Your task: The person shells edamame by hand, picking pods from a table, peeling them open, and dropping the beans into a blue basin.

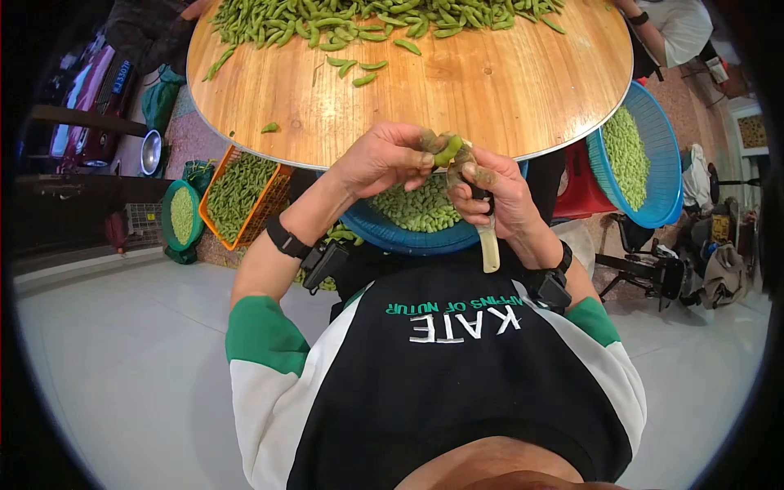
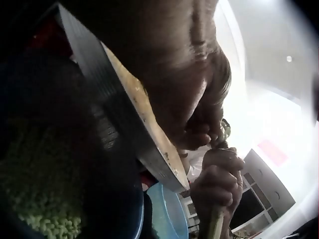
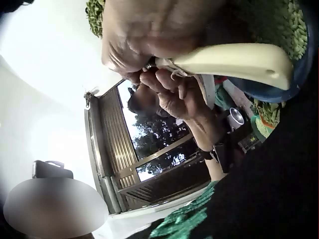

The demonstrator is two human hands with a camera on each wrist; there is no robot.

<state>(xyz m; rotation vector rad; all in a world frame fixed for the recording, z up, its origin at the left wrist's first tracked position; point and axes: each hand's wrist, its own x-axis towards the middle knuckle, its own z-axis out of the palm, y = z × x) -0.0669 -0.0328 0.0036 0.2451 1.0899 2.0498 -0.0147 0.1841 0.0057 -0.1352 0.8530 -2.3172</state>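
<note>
Over the table's near edge, my left hand point(image 1: 382, 157) pinches a green soybean pod point(image 1: 448, 151) between thumb and fingers. My right hand point(image 1: 500, 186) meets it at the pod's other side and grips a tool with a cream-coloured handle point(image 1: 489, 247), which points back toward my body. In the right wrist view the handle point(image 3: 239, 62) shows a small hole near its end; the tool's working end is hidden by the fingers. Below both hands stands a blue basin point(image 1: 392, 243) of shelled green beans point(image 1: 416, 208).
A round wooden table point(image 1: 457, 98) bears a heap of green pods point(image 1: 351, 15) at its far side. An orange crate point(image 1: 220, 227) of pods and a green basin point(image 1: 173, 237) stand left. On the right is a blue basket point(image 1: 665, 163) of beans. Other people sit across the table.
</note>
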